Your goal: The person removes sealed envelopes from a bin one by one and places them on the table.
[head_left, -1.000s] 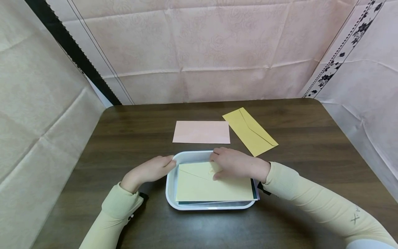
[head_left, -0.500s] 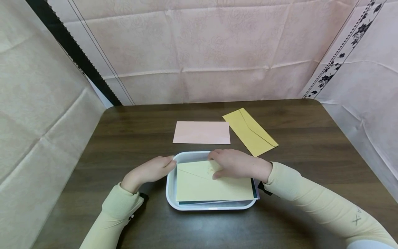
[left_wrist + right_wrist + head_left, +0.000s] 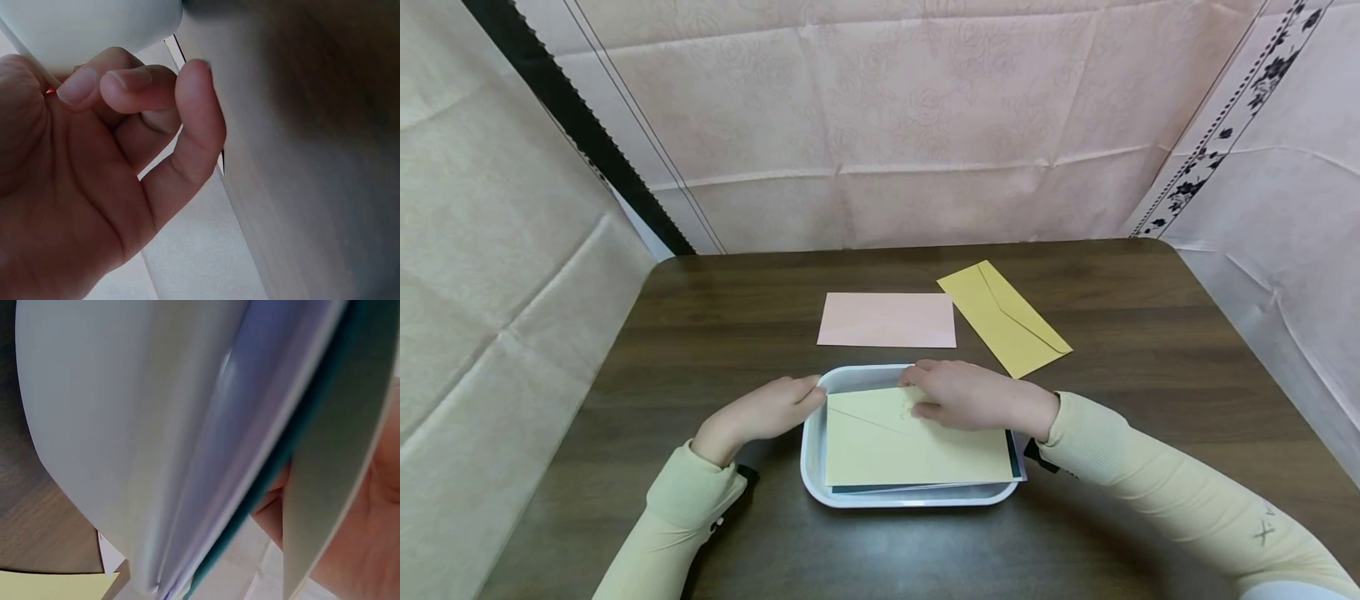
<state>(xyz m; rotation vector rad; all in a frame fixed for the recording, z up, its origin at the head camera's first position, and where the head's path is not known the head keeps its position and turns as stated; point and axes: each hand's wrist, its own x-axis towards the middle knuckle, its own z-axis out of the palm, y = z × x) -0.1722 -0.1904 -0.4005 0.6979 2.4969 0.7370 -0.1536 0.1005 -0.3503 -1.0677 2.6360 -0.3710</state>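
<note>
In the head view, a white tray (image 3: 917,499) holds a stack of envelopes. On top lies a pale yellow-green envelope (image 3: 880,450), flap side up. Beneath it a dark teal envelope (image 3: 1014,454) and lavender ones show at the edges; the right wrist view shows the lavender envelope (image 3: 244,406) close up. My left hand (image 3: 763,414) grips the tray's upper left corner by its rim, fingers curled in the left wrist view. My right hand (image 3: 973,396) pinches the top envelope at its far edge. In the right wrist view that envelope passes between palm and fingers, apart from the teal one.
Behind the tray, a pink envelope (image 3: 886,320) lies flat on the brown wooden table (image 3: 722,308). A yellow envelope (image 3: 1004,318) lies slanted to its right. Pale patterned cloth (image 3: 917,125) hangs beyond the table's far edge.
My right hand and the top envelope have shifted very slightly; the thumb has drawn a little closer to the fingers. The left hand keeps its grip on the tray.
</note>
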